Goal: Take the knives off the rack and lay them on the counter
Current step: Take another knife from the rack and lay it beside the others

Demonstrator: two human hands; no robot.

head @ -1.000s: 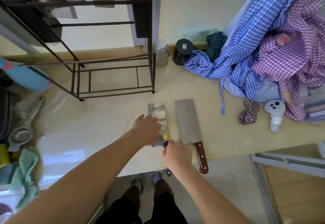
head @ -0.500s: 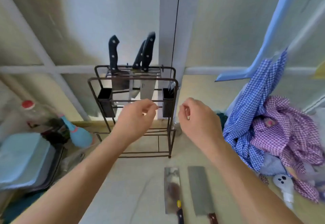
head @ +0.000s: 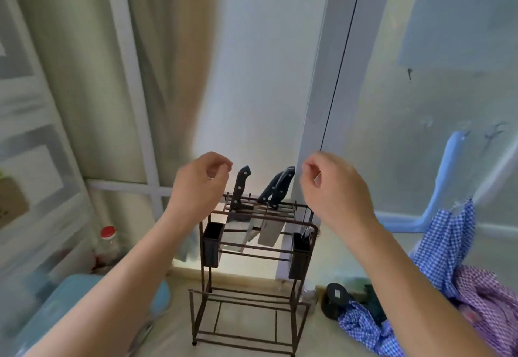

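A dark wire rack [head: 213, 253] stands on the pale counter [head: 246, 326]. Three black-handled knives hang in its top: one on the left [head: 240, 187] and two leaning together on the right [head: 276, 187], blades pointing down. My left hand [head: 197, 185] hovers just left of the left handle, fingers curled, holding nothing. My right hand [head: 333, 188] hovers right of the other two handles, fingers curled, also holding nothing. Neither hand touches a knife.
Two black cups [head: 212, 241] hang on the rack's sides. A black jar [head: 335, 300] and checked cloths [head: 448, 250] lie right of the rack. A red-capped bottle [head: 108, 240] and a blue tray [head: 56, 309] are at the left. A window is behind.
The view has tilted up from the counter, so the two cleavers laid there have left the frame. Both hands rose from the counter to the level of the knife handles.
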